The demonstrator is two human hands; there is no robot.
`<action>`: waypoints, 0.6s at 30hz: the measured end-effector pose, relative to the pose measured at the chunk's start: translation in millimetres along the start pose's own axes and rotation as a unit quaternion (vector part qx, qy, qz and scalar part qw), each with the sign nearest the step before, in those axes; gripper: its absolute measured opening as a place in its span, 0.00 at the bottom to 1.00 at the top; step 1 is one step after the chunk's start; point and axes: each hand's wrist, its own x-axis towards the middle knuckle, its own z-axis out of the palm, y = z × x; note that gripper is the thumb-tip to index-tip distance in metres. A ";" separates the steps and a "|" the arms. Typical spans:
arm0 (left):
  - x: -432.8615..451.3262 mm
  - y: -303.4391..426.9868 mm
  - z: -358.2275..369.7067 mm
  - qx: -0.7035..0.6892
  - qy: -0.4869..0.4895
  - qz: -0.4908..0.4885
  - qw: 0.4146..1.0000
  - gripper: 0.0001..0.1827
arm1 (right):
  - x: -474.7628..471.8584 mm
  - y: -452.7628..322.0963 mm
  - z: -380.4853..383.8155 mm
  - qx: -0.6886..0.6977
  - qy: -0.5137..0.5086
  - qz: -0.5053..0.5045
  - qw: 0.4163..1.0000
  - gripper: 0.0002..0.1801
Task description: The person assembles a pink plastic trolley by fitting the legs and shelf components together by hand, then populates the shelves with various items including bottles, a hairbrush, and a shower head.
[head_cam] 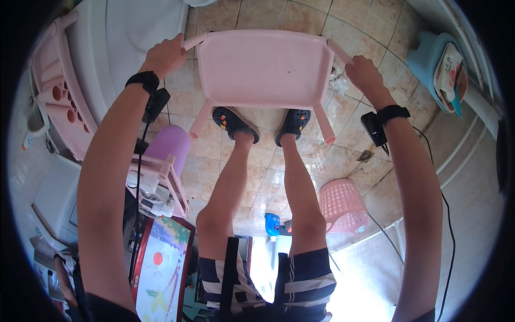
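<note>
A pink plastic shelf tier [265, 68] with a raised rim and tubular posts at its corners is held over the tiled floor, above the toes of my dark clogs. My left hand [167, 55] grips the post at its far left corner, and my right hand [366, 76] grips the post at the far right corner. The two near posts point towards me, and their round ends look hollow. A dark strap with a small black box and cable is on each wrist.
Left are a white tub [132, 36], a pink rack part with tubes [66, 92], a purple bin [171, 147] and a loaded pink shelf [181, 193]. Right are a blue bin [426, 60], a pink basket [342, 201] and a floor drain [365, 156]. A blue bottle [272, 224] lies behind my legs.
</note>
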 end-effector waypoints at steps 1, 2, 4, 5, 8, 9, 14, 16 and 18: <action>1.6 0.6 0.1 0.000 -0.002 -0.001 1.000 0.14 | 0.4 -1.2 -1.9 -0.003 -0.006 0.000 1.000 0.19; 2.8 1.1 0.2 0.014 -0.008 0.003 1.000 0.15 | 0.2 -2.3 -3.6 -0.006 -0.012 0.000 1.000 0.19; 5.4 -1.6 4.3 0.028 -0.014 0.007 0.999 0.15 | -3.8 -12.1 -10.3 -0.017 -0.018 0.003 1.000 0.18; 4.5 -3.5 8.0 0.025 -0.010 0.001 1.000 0.16 | -5.7 -16.8 -11.9 -0.028 -0.023 0.006 0.999 0.18; 2.3 -3.7 14.0 0.018 -0.004 0.002 1.000 0.16 | -7.5 -17.8 -9.7 -0.062 -0.026 -0.013 0.998 0.16; 1.0 -5.0 14.4 0.018 -0.001 0.004 1.000 0.16 | -6.0 -17.3 -9.0 -0.063 -0.027 -0.015 0.998 0.16; 1.0 -2.4 14.6 0.012 0.003 0.019 1.000 0.17 | 2.4 -9.9 -11.3 -0.094 -0.026 -0.067 0.993 0.15; 3.6 4.0 15.2 0.005 -0.006 0.009 1.000 0.18 | 3.4 -13.4 -14.6 -0.107 -0.037 -0.074 0.991 0.14; 4.7 13.7 13.2 0.045 -0.003 0.034 0.998 0.20 | 3.2 -20.7 -18.4 -0.118 -0.049 -0.081 0.988 0.14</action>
